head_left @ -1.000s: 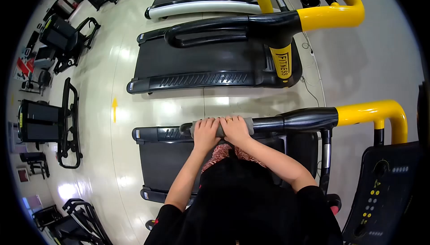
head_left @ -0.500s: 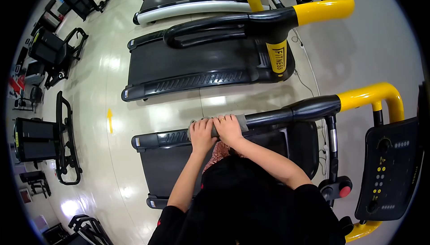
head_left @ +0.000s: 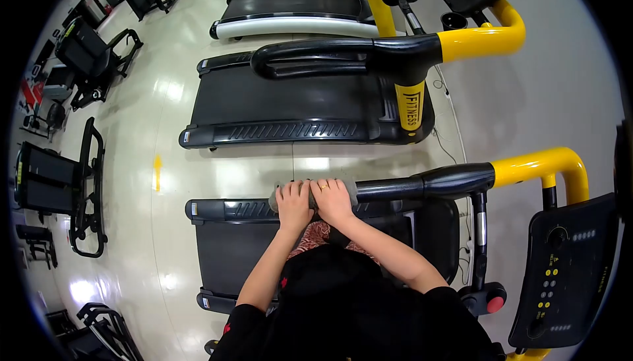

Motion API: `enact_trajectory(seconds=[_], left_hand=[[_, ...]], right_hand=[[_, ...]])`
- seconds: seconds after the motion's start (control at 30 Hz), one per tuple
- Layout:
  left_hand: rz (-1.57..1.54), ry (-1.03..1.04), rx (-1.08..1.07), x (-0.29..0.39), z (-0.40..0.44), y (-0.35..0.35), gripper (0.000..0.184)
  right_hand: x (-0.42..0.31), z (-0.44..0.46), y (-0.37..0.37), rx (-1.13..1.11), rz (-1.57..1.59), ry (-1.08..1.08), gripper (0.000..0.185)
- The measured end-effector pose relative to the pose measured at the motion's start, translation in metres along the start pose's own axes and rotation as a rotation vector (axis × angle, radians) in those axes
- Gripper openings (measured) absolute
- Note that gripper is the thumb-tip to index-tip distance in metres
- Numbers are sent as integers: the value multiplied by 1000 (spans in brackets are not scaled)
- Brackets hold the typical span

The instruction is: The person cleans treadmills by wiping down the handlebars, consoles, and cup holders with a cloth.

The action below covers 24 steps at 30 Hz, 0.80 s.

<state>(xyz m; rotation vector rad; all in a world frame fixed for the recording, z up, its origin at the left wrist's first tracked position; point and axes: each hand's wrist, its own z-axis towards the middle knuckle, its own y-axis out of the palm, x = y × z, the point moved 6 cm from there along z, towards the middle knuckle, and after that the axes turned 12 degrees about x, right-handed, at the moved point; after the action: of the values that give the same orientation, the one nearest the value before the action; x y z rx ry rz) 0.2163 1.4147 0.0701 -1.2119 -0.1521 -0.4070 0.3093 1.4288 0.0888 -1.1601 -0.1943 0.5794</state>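
Both hands rest side by side on the black handrail (head_left: 392, 188) of the nearest treadmill, over a grey cloth (head_left: 351, 192) draped round the rail's end. My left hand (head_left: 294, 204) curls over the cloth toward the rail's tip. Just beside it, my right hand (head_left: 333, 201) grips the cloth too, with a ring on one finger. The fingers bend over the far side of the rail; their undersides are hidden. Below the rail lies the treadmill's black belt (head_left: 231, 249), partly covered by my arms and dark top.
A console (head_left: 567, 272) and yellow frame bar (head_left: 537, 165) stand at right, with a red button (head_left: 495, 304) nearby. Beyond the rail is another treadmill (head_left: 283, 100). Exercise machines (head_left: 56, 183) line the left side. Cables (head_left: 452, 114) run along the floor by the wall.
The camera view has shifted slightly, so the far treadmills sit lower in the picture. Both hands keep their grip on the cloth at about the same place on the rail.
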Motion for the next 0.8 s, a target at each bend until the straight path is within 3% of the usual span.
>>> enact_trajectory(seconds=[0.1,0.4,0.5,0.57,0.63,0.7,0.8], left_hand=[[37,-7,-6,9,-1,2,77],[129,18,16,50,4,18,49],[137,92,24,68,10,27,63],[104,91,-39,86,15,26,61],[71,87,-100,103,20,33,59],[59,149,-79,123,24,45,74],[17,176,-54,156,31,58,73]], right_hand=[[2,-4,-5,21,-8,-6,44],[31,-21,-19,42,-3,33,43],[48,-28,-31,57,-25,37,39],[62,-34,-41,81,-52,28,35],[80,-41,-48,45,-24,55,41],[100,-49,-58,8,-35,66,47],[131,-63,-73,-40,-49,79,57]])
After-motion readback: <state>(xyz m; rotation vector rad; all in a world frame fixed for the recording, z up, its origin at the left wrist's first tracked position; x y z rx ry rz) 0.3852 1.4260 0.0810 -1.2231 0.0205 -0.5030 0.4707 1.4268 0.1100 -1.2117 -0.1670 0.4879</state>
